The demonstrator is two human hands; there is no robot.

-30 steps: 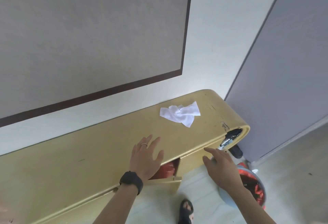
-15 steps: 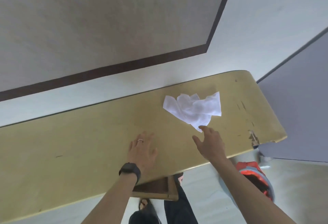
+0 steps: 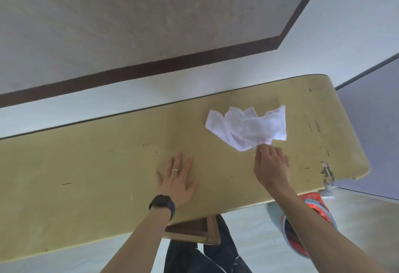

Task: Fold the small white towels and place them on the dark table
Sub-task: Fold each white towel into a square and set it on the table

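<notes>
A crumpled small white towel [image 3: 246, 128] lies on the yellowish wooden table top [image 3: 97, 164], toward its right end. My right hand [image 3: 271, 167] reaches to the towel's near corner and pinches it between fingertips and thumb. My left hand [image 3: 177, 181] rests flat on the table with fingers spread, a ring on one finger and a black watch on the wrist, about a hand's width left of the towel. No dark table is in view.
The table runs along a white wall [image 3: 108, 102] with a dark-bordered panel above. Its right end is rounded, with a chipped near corner [image 3: 327, 171]. Below the near edge are an open wooden drawer [image 3: 194, 232] and a light-blue bin [image 3: 278, 218] with red contents.
The view has moved closer over the table. My right hand rose from below the table edge to the towel and now pinches its near corner. My left hand stays flat on the table.
</notes>
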